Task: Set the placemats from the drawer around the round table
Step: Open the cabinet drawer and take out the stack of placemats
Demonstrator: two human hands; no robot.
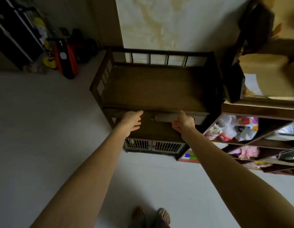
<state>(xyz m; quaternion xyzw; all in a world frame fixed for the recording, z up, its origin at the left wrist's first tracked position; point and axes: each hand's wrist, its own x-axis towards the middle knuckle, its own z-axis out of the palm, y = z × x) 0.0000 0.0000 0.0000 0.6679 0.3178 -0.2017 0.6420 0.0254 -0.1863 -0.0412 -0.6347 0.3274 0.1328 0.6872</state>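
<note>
A dark wooden cabinet (pixel 156 89) with a railed top stands against the wall straight ahead. Its drawer (pixel 159 116) runs along the front under the top, with a small metal pull (pixel 154 118) in the middle. My left hand (pixel 131 120) is at the drawer's left part, fingers spread and touching the front. Over at the drawer's right part is my right hand (pixel 184 121), its fingers curled at the upper edge of the front. No placemats and no round table are in view. I cannot tell whether the drawer is pulled out a little.
Slatted doors (pixel 152 145) sit low on the cabinet. An open shelf unit (pixel 258 145) with bags and cloths stands close on the right. Red and black cases (pixel 65 58) lean at the back left. Pale floor (pixel 44 129) spreads to the left and below, my feet (pixel 151 216) on it.
</note>
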